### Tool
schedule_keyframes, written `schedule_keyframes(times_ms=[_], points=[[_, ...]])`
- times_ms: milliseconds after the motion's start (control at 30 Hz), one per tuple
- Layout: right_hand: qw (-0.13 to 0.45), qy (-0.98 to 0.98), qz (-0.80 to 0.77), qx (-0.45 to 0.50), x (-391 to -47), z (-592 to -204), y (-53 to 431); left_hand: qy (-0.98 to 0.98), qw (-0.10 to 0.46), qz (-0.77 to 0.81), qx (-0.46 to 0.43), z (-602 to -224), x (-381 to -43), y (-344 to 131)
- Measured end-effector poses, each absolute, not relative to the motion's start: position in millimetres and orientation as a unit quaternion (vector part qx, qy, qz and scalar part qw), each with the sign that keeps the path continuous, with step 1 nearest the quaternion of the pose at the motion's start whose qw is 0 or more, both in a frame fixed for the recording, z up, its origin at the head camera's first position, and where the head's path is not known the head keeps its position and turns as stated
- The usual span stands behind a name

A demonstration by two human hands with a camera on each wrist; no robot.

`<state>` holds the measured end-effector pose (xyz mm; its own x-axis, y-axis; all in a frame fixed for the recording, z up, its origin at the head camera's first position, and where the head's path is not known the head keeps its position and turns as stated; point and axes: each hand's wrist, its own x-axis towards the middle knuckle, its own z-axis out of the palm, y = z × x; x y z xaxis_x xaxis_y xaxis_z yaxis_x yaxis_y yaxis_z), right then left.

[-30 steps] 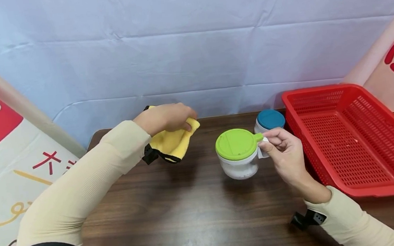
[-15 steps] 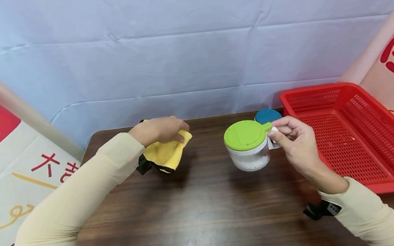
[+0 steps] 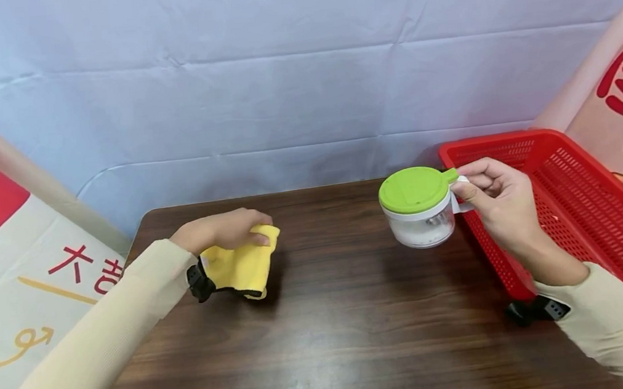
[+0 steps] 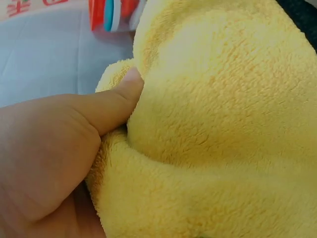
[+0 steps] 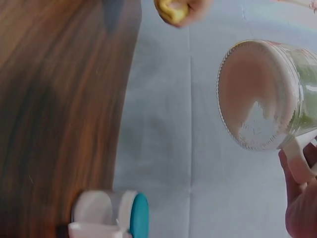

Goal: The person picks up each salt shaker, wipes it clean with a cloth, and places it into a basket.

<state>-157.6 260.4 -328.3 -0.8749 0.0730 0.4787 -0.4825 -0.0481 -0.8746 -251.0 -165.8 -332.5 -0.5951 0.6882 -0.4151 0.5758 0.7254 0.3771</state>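
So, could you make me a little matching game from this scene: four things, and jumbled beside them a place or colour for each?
Things:
1. cloth
2. jar with the green lid
3. jar with the blue lid
4. basket

Places and colours:
A. closed, on the table
B. red, with perforated sides
C. in the left hand
D. raised in the right hand

Pairs: 1-C, 2-D, 3-A, 4-B

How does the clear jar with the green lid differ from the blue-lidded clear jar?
The clear, round green-lidded jar, in the right hand, is off the brown wooden table; the clear blue-lidded jar stands on it. The right wrist view shows the green-lidded jar's underside but the blue-lidded jar's side. Both have white rims.
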Motion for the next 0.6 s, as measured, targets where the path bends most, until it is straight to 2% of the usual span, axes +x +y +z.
schedule_keyframes(times_ms=[400,600], points=[[0.186,-0.667,0.699,0.178,-166,-311,298,0.895,0.247,0.194,0.318,-367,-234,-239],[0.188,-0.654,0.711,0.179,-170,-307,313,0.915,0.209,0.203,0.28,-377,-223,-263]])
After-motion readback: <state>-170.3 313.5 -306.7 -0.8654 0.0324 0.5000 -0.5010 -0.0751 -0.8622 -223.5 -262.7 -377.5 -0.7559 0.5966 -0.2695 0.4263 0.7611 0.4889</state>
